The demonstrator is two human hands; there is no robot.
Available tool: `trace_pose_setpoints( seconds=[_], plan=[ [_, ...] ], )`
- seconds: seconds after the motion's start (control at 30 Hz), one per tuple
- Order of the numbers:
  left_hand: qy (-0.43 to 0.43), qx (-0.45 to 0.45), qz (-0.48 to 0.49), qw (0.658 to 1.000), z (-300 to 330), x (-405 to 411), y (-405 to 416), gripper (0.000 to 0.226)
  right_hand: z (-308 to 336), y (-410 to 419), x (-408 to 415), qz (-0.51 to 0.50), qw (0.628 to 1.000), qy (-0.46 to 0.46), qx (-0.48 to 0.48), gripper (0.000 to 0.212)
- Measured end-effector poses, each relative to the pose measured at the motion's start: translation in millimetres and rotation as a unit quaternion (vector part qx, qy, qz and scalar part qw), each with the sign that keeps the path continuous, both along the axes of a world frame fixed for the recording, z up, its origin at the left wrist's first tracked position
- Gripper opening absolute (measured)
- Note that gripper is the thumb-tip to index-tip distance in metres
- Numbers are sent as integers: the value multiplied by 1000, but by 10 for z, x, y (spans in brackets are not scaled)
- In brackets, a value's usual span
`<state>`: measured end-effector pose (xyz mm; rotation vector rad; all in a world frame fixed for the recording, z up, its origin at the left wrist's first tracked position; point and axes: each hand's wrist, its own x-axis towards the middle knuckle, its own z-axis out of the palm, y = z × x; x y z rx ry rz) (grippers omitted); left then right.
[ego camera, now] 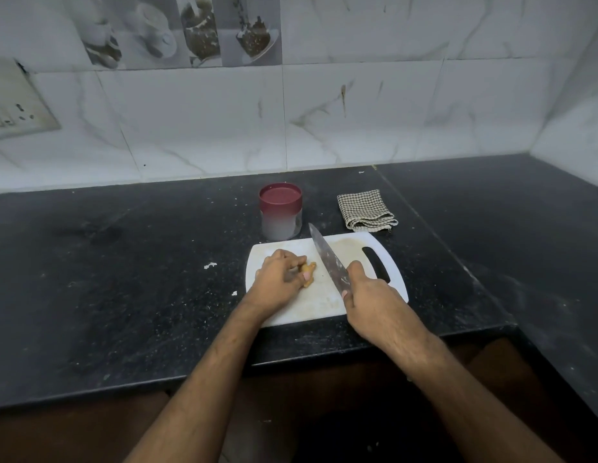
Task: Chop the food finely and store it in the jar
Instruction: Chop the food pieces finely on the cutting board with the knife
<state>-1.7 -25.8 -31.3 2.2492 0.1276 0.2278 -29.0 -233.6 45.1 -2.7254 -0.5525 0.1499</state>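
Here, ginger (308, 271) under left hand (280, 275) grip

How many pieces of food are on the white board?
1: a yellowish piece of food on the cutting board, held by the left hand. Any bits under that hand would be hidden.

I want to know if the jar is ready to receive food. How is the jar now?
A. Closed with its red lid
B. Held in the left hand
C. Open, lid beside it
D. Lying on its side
A: the jar stands upright behind the cutting board, its red lid on top.
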Motion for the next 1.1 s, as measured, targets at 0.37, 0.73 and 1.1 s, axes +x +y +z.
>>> trace_pose_setpoints(
  seconds=[0.37,0.73,1.1],
  plan=[
    [-87,81,-12,993,-3,-195,-38,48,-41,-107,-31,-44,997,-45,-43,26],
    [-81,161,-1,984,-17,-164,-85,31,-56,75,-111,-20,994,-43,-101,27],
    [-76,138,5,987,12,-186,-98,46,-27,78,-117,-17,990,-50,-130,26]
  ],
)
